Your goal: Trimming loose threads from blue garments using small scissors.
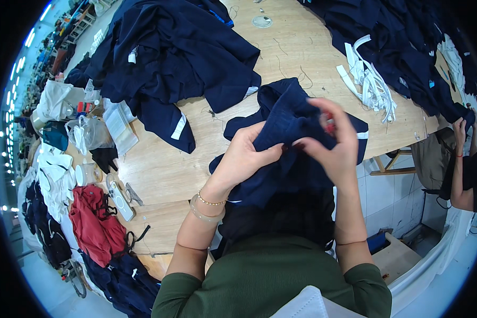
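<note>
A navy blue garment (302, 114) is bunched up in front of me, partly on the table and partly over my lap. My left hand (252, 153) grips a folded edge of it between thumb and fingers. On the other side of the fold, my right hand (336, 146) curls at the cloth, thumb near the edge and fingers bent over. Inside that curl shows a small red thing (328, 123), smeared by motion; its kind I cannot make out. A white strip (362, 135) marks the garment's right end.
Navy garments (175, 53) pile up at the far left, more (381, 37) at the far right. White strips (368, 79) lie on the wooden table (169, 175). A phone (121, 200) and a red bag (95, 220) sit left. Another person's hand (459, 132) touches cloth at right.
</note>
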Tool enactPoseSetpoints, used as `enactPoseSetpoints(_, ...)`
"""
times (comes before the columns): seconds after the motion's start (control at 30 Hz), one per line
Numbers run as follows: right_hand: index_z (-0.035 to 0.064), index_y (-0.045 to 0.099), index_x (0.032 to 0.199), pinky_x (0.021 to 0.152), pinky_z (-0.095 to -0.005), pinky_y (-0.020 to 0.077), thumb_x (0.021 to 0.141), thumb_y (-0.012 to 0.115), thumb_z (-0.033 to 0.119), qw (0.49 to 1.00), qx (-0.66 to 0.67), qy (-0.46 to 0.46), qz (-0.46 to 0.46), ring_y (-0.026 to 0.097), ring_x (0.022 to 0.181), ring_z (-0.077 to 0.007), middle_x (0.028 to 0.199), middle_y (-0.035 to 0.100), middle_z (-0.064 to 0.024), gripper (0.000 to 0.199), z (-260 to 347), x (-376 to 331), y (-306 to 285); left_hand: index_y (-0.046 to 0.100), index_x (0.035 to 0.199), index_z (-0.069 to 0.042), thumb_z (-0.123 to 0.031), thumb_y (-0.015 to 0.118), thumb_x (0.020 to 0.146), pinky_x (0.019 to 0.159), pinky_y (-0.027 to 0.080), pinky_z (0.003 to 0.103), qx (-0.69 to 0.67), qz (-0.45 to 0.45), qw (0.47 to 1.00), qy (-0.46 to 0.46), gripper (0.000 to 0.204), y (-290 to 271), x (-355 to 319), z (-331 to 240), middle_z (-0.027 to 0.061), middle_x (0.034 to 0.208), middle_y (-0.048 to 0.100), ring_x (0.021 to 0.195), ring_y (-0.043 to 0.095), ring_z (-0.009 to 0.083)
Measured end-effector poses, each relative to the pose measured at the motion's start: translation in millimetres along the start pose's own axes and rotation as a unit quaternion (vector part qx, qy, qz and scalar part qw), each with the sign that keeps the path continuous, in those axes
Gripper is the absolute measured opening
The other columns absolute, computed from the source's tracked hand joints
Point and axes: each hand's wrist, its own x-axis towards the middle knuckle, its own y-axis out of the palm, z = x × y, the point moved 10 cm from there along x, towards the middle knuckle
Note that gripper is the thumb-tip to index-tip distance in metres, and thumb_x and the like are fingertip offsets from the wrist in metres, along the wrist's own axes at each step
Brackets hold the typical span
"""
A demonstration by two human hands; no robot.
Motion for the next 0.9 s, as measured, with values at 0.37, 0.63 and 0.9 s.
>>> enactPoseSetpoints(0.37, -0.0018, 0.065, 0.098, 0.049, -0.0187, 0.0303, 0.096, 0.057, 0.020, 0.966, 0.195, 0.106, -0.129, 0.040, 0.052, -0.0043, 0.069, 0.058, -0.0003, 0.023, -71, 44, -32, 0.064, 0.102, 0.005, -0.003, 0.064, 0.082, 0.076, 0.048, 0.024, 0.117, 0.045, 0.992, 0.009, 0.021, 6, -2, -3, 0.0023, 0.087, 0.067, 0.081, 0.056, 0.0063)
enactPoseSetpoints(0.63, -0.0017, 0.061, 0.097, 0.059, -0.0213, 0.0479, 0.097, 0.053, 0.013, 0.927, 0.183, 0.114, 0.306, 0.059, 0.061, -0.0084, 0.081, 0.063, -0.0053, 0.017, -38, 53, 49, 0.068, 0.101, 0.000, -0.003, 0.065, 0.078, 0.068, 0.050, 0.027, 0.351, 0.095, 0.929, 0.072, 0.023, -7, -2, -46, 0.0035, 0.080, 0.067, 0.071, 0.063, 0.0144)
enactPoseSetpoints(0.9, -0.0033, 0.062, 0.090, 0.079, -0.0247, 0.0497, 0.096, 0.054, 0.008, 0.986, 0.111, -0.118, -0.026, 0.065, 0.091, -0.0179, 0.101, 0.069, -0.0140, 0.015, -26, 1, 3, 0.074, 0.105, -0.017, 0.004, 0.064, 0.064, 0.062, 0.043, 0.027, 0.604, -0.283, 0.617, 0.417, 0.048, -20, -61, -59, 0.0048, 0.107, 0.061, 0.073, 0.050, 0.0176)
